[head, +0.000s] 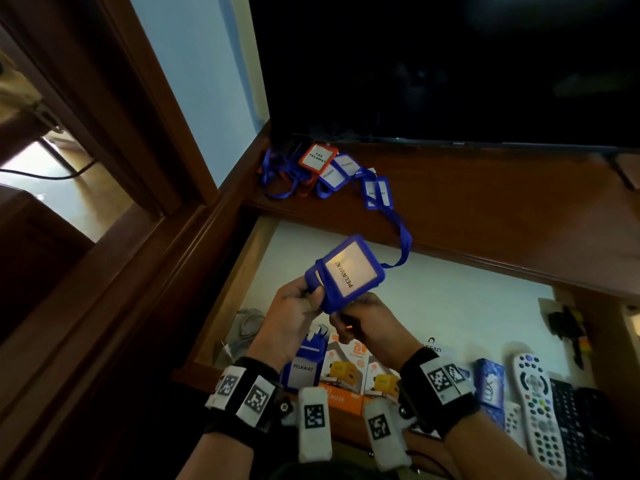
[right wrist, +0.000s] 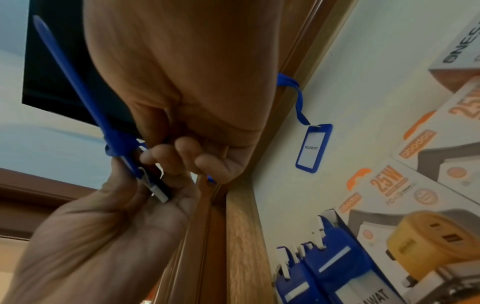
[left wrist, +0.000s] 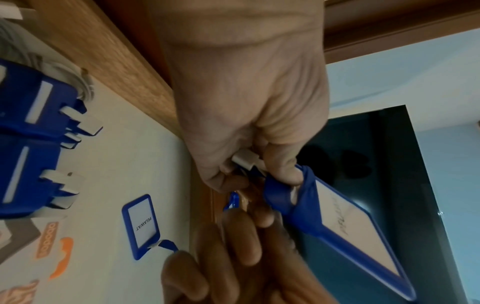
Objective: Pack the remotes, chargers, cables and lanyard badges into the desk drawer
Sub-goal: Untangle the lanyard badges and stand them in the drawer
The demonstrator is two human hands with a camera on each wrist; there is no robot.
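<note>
Both hands hold a blue lanyard badge (head: 346,271) marked PELAWAT above the open desk drawer (head: 450,299). Its blue strap (left wrist: 279,195) is wound round the clip end. My left hand (head: 310,292) grips that end, with the white clip (left wrist: 244,159) under its thumb. My right hand (head: 346,313) curls its fingers round the badge's lower edge. Another blue badge (right wrist: 313,148) lies on the drawer floor, and its strap (head: 403,240) runs up over the desk edge. More badges (head: 318,164) lie piled at the desk's back left corner.
The drawer's near part holds stacked blue badges (head: 304,365), orange-and-white charger boxes (head: 346,368), a blue box (head: 490,382), a white remote (head: 535,400), a black remote (head: 568,420) and a grey cable (head: 247,327). A dark TV screen (head: 450,64) stands behind the desk top.
</note>
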